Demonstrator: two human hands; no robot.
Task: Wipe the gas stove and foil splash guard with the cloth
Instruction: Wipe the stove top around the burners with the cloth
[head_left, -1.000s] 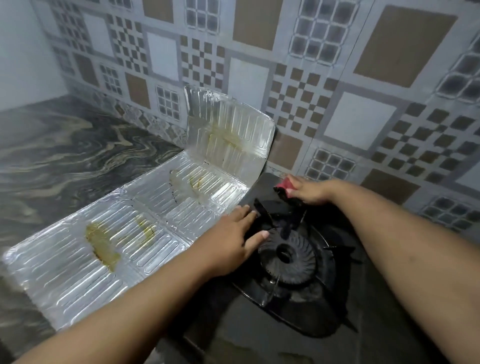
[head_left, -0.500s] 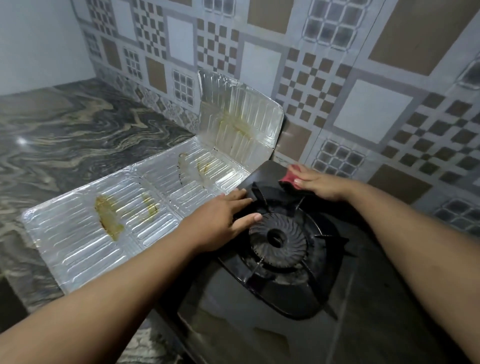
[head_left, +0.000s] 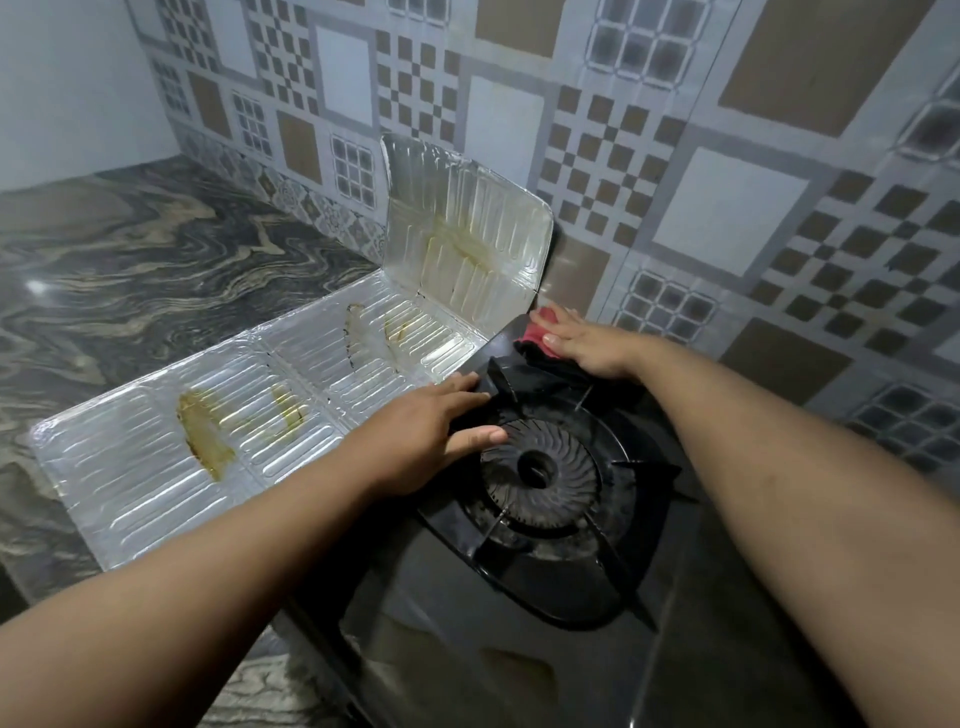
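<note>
A black gas stove with a round burner fills the lower middle. My right hand presses a red and black cloth onto the stove's far left corner, by the wall. My left hand lies flat on the stove's left edge beside the burner, fingers apart, holding nothing. The silver foil splash guard lies unfolded on the counter left of the stove, its end panel standing against the wall. Yellow-brown grease stains mark the foil.
A dark marbled counter stretches to the left and behind the foil. A patterned tiled wall rises directly behind the stove. The black pan-support prongs stick up around the burner.
The view has shifted so the stove and foil sit lower and to the right. My right hand has slid the cloth slightly toward the stove's back corner. My left hand stays on the stove edge.
</note>
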